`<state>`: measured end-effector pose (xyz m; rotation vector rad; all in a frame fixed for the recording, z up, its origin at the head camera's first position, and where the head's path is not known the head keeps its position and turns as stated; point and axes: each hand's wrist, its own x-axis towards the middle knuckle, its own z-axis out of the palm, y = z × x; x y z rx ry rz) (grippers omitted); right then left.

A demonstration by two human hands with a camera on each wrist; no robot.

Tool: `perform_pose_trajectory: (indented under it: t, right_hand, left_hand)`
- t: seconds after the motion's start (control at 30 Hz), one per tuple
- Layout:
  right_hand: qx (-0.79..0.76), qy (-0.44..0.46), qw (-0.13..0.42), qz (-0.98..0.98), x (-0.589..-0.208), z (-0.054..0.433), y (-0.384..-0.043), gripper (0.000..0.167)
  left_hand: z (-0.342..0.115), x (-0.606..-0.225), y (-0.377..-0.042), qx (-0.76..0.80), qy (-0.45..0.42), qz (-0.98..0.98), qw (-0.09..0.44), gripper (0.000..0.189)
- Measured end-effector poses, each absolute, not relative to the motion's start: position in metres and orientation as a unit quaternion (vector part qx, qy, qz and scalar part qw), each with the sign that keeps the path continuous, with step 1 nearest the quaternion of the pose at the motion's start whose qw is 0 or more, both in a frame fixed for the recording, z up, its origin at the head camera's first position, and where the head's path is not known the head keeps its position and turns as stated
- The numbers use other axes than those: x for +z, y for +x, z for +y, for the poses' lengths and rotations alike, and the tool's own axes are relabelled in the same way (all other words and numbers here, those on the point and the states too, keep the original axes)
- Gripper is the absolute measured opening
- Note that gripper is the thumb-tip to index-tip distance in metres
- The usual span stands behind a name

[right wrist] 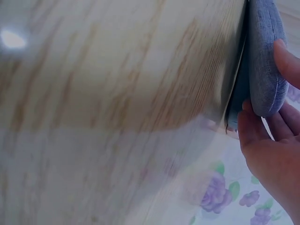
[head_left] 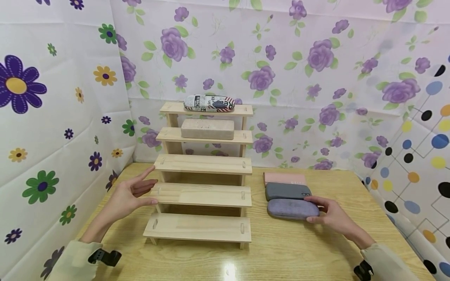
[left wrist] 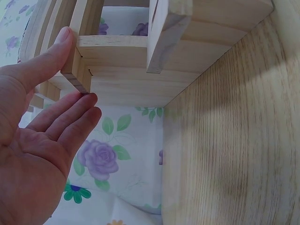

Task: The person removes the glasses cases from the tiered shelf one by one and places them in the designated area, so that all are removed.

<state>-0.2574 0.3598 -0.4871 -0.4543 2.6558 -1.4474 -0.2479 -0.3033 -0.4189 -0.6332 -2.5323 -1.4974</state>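
Pale sleeves (head_left: 75, 260) are worn. By the right hand (head_left: 335, 219), a rounded, seamed, mottled purple case (head_left: 290, 209) is pinched at its right end, before the grey case (head_left: 285, 191); at the rack (head_left: 204, 195), the left hand (head_left: 127, 196) is held, fingers extended.

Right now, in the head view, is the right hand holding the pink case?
No: the right hand pinches one end of the purple case, and the pink case lies beyond the grey case.
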Motion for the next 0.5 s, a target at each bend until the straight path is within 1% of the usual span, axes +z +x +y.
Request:
perform_pose_trajectory:
  t: [0.1,0.33,0.5]
  right_hand:
    - [-0.449,-0.146,0.033,0.881,-0.4859,0.3587,-0.2576,0.068]
    - [-0.391,-0.173,-0.002,0.904,-0.4885,0.3575,-0.2599,0.067]
    - [-0.362,-0.183,-0.017,0.914,-0.4892,0.3575,-0.2611,0.066]
  left_hand:
    - [-0.3035,-0.4187,-0.2480,-0.496,-0.209,-0.840,0.065,0.099]
    - [-0.3037,-0.4192,-0.2479,-0.500,-0.211,-0.837,0.063,0.099]
    - [-0.3043,-0.4195,-0.2483,-0.497,-0.211,-0.839,0.064,0.099]
